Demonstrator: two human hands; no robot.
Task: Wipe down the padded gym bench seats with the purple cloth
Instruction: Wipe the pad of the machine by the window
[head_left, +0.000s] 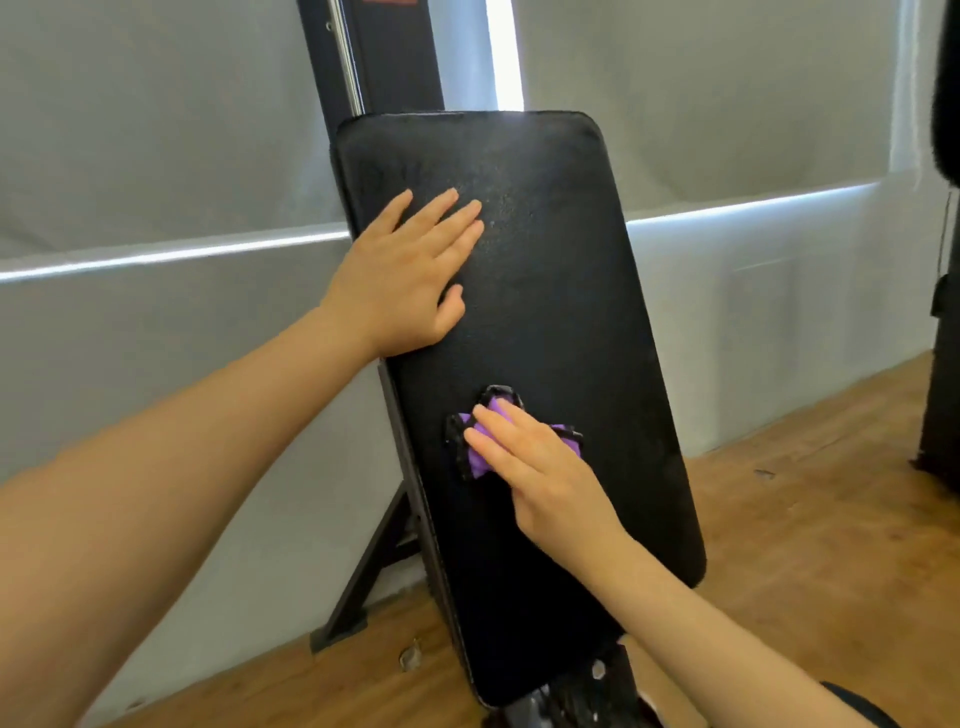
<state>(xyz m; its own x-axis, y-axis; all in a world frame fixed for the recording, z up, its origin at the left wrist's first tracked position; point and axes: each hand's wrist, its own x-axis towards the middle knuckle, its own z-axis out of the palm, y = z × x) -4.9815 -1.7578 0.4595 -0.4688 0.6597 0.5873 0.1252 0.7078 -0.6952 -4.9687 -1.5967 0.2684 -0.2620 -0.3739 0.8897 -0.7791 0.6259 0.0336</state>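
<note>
A black padded bench back pad (561, 291) stands tilted upright in the middle of the view. My left hand (405, 275) rests flat on its upper left part, fingers straight and spread. Lower down, my right hand (540, 473) presses a bunched purple cloth with a black edge (478, 457) against the pad with straight fingers. Most of the cloth lies hidden under that hand.
A black metal frame leg (363, 577) braces the pad at the lower left, and a black upright post (374, 57) rises behind it. Grey roller blinds (156, 156) cover the windows. The floor (810, 545) is wood. Dark equipment (943, 405) stands at the right edge.
</note>
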